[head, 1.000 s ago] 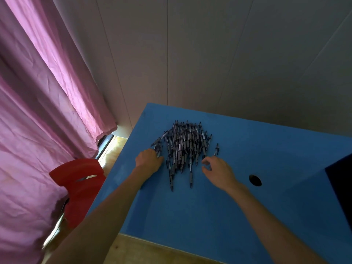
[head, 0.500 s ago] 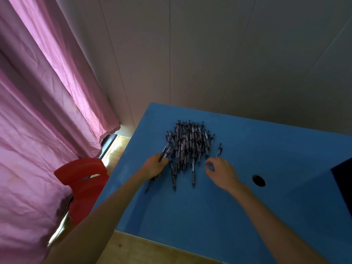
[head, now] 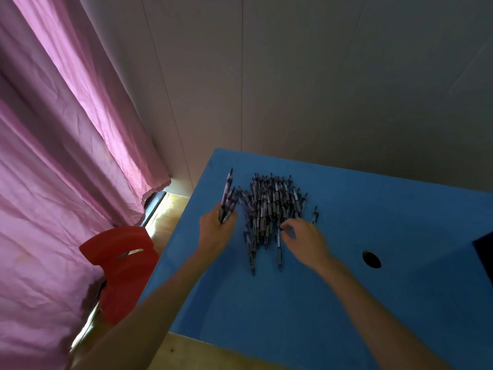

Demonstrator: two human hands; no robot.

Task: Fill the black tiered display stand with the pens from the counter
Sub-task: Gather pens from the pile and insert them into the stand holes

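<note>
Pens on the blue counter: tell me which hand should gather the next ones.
Right, probably. The right hand hovers at the near edge of the pen pile, its fingers loosely curled and apparently empty. The left hand already grips a few pens lifted beside the pile, so it has less room.

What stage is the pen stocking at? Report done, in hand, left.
Done: nothing visible; only a dark edge at far right, perhaps the stand.
In hand: left hand grips a few pens; right hand reaches into the pile.
Left: nearly the whole pile of pens on the blue counter.
</note>
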